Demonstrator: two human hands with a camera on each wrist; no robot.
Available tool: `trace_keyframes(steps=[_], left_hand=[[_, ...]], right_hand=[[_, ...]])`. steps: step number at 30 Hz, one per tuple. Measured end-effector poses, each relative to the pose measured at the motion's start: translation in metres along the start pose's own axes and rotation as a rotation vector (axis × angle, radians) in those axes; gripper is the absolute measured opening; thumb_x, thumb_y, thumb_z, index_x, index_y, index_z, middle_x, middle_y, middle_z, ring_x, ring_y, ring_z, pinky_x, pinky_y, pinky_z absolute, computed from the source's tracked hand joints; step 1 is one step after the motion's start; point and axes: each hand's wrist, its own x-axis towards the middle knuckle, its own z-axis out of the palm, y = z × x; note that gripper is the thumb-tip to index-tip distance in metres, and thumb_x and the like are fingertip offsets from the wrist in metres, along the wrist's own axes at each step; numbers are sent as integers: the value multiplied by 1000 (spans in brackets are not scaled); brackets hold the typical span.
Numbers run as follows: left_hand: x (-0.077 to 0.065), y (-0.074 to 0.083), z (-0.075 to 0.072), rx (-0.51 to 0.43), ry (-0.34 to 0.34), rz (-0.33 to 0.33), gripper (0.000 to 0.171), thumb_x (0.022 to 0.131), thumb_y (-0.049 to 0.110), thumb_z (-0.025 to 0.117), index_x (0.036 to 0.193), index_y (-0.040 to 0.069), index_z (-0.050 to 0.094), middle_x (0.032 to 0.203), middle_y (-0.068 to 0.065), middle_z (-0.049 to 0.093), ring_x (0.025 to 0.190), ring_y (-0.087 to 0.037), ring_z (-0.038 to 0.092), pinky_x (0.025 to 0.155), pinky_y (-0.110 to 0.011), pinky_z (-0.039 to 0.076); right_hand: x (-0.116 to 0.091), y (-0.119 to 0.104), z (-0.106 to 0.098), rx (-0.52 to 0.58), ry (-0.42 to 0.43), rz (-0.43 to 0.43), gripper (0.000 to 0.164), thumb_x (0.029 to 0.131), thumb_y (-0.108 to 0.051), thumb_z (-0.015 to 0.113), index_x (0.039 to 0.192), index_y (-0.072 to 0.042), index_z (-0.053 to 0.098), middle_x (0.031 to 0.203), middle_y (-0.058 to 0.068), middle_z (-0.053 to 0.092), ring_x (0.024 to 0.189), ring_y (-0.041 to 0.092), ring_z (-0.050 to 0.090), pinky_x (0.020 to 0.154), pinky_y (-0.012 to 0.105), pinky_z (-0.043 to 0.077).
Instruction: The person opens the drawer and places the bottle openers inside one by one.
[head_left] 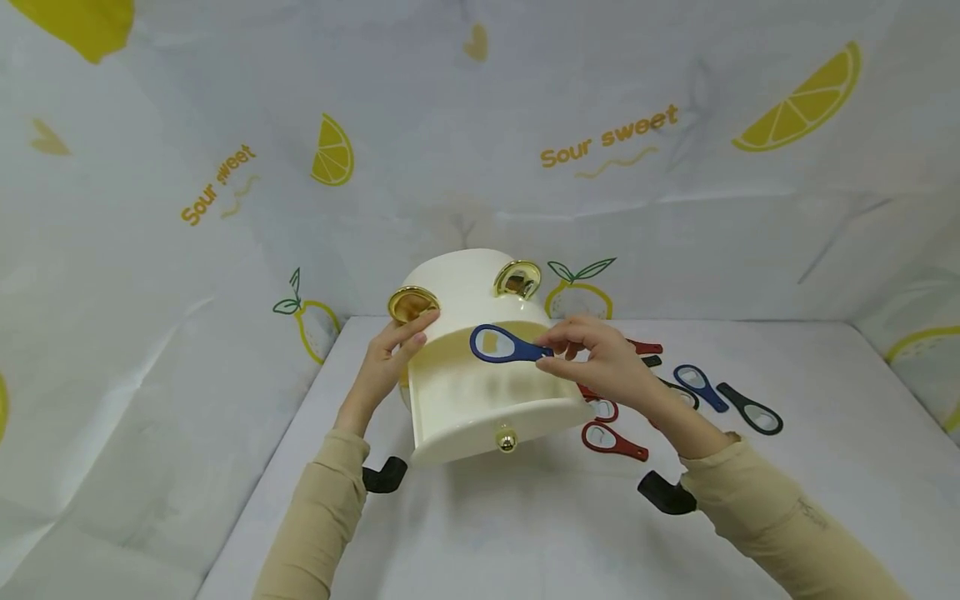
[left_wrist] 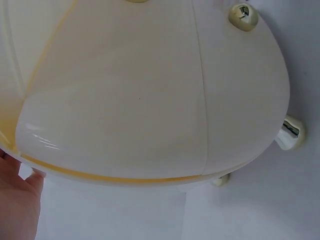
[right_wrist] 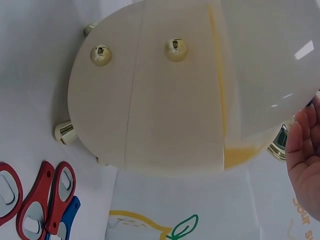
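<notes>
A rounded cream-white box [head_left: 495,429] with gold knobs stands on the table, its upper front uncovered to show a pale inside. The raised lid [head_left: 465,287] bears two round gold ears. At the lid's left edge, by the left ear, my left hand [head_left: 386,367] grips with thumb and fingers; in the left wrist view the hand [left_wrist: 20,200] is partly cut off. My right hand [head_left: 600,358] pinches a blue bottle opener [head_left: 495,344] by its handle end, in front of the opening. The right wrist view shows this hand [right_wrist: 306,150] only at the edge.
Several bottle openers lie on the table right of the box, among them a red one [head_left: 615,442], a blue one [head_left: 701,387] and a black one [head_left: 752,410]. A lemon-printed cloth [head_left: 450,167] hangs behind. Black curved mounts [head_left: 666,493] sit by the wrists.
</notes>
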Motion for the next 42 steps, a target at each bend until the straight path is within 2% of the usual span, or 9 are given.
trace_keyframes(steps=[12,16,24,32,35,37,42], left_hand=[[-2,1,-1,-15,1,-10,36,96,11,49,132,6,53,143,-15,41,133,-28,35,105,-48,34],[-1,-1,-1,-10,0,6,36,96,12,49,132,5,52,142,-16,42,133,-28,36,106,-49,32],[6,-29,2,-16,4,0,35,96,18,51,131,18,55,143,-7,43,133,-22,36,107,-48,32],[7,-31,-1,-3,11,11,34,96,26,51,130,25,56,142,-2,44,133,-20,36,106,-49,33],[7,-30,-1,-5,16,25,34,96,24,51,130,24,56,141,-2,45,132,-19,37,105,-47,34],[6,-23,0,-9,14,21,35,97,20,50,131,19,56,142,-6,44,132,-21,37,105,-47,34],[6,-22,0,-14,11,1,36,96,15,50,132,14,54,143,-9,42,133,-23,36,104,-47,35]], right_hand=[[16,-6,18,40,-96,-34,21,80,-15,74,99,-8,71,87,3,59,79,12,57,72,23,49],[21,-7,22,-18,-119,-27,19,80,-16,73,97,-9,70,83,2,58,76,12,54,68,22,46],[26,-11,26,-113,-189,-28,18,80,-15,73,97,-9,71,82,2,59,72,11,53,64,22,44],[31,-13,30,-261,-236,-38,19,81,-22,71,97,-14,72,89,-1,60,71,8,51,63,22,42],[32,-13,31,-300,-248,-57,19,81,-23,71,97,-14,72,92,-1,60,73,8,51,64,21,42],[33,-14,32,-318,-256,-64,19,81,-24,71,97,-14,72,93,-1,60,73,8,51,64,21,41],[33,-13,34,-354,-273,-67,19,81,-25,71,97,-16,72,95,-2,61,75,7,51,65,21,41]])
